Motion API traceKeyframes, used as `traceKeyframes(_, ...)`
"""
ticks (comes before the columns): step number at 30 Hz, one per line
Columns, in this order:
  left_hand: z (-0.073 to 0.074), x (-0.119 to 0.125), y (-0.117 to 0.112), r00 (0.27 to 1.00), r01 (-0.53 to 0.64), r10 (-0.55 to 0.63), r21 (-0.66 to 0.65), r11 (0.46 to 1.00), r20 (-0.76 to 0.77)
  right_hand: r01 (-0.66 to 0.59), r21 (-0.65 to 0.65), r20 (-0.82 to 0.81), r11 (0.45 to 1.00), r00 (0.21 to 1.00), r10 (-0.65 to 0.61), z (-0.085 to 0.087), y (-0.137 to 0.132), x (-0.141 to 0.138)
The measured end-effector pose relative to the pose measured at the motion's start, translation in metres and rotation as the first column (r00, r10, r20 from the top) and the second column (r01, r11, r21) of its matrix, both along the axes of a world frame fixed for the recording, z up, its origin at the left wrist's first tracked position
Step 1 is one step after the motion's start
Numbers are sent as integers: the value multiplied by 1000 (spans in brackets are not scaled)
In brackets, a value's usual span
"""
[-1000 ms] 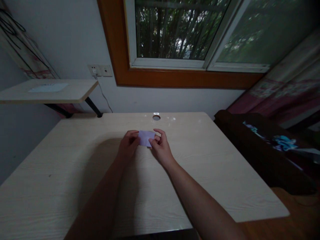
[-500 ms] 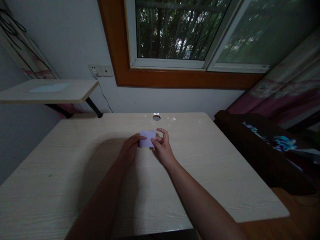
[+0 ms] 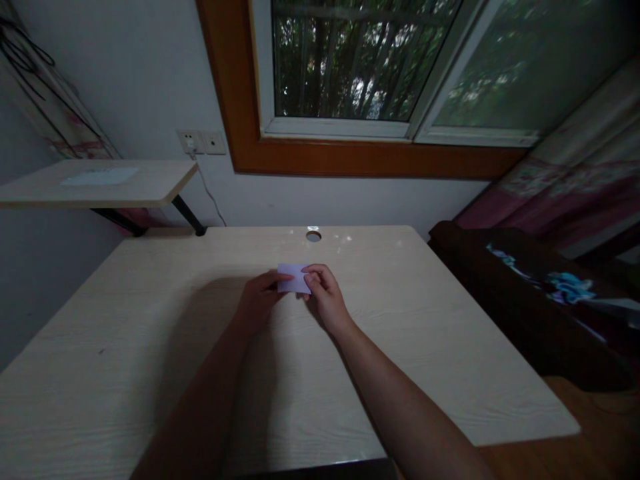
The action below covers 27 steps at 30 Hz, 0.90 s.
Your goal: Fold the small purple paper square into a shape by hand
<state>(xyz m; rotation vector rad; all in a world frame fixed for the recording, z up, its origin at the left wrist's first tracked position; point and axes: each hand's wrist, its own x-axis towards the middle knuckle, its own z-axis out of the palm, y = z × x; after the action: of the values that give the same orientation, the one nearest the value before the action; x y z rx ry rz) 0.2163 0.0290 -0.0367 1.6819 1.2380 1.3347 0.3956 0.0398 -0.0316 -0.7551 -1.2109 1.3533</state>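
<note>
Both hands on one small purple paper (image 3: 295, 283), near the middle of the worktop (image 3: 425, 320), toward its far edge. Left hand (image 3: 257, 299) nearly closed, pinching the paper's left side; a finger lies across the face. Right hand (image 3: 326, 297) also nearly closed, thumb on the face at the right side, index finger bent at the upper right corner, other fingers mostly hidden. Can't tell if the paper touches the worktop or is just above it. Round hole (image 3: 313, 236) in the worktop beyond the paper. Raised shelf (image 3: 165, 191) at far left, pale sheet (image 3: 100, 176) on top. Wall sockets (image 3: 201, 142) above it, white cord (image 3: 213, 197) hanging down. Window (image 3: 340, 67) behind, curtain (image 3: 575, 153) at right. Shadow falls left of the hands.
</note>
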Motion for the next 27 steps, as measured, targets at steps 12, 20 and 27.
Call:
traceKeyframes(12, -2, -3, 2, 999, -25, 25, -12, 1000, 32, 16, 205, 238, 979, 969, -66, 2, 0, 1)
traceKeyframes(20, 8, 1, -2, 993, -19, 24, -50, 999, 117, 72, 288, 267, 955, 952, -152, 4, 2, 1)
traceKeyframes(27, 7, 1, -2, 994, -25, 28, -33, 999, 101, 56, 297, 308, 953, 939, -151, -1, 4, 2)
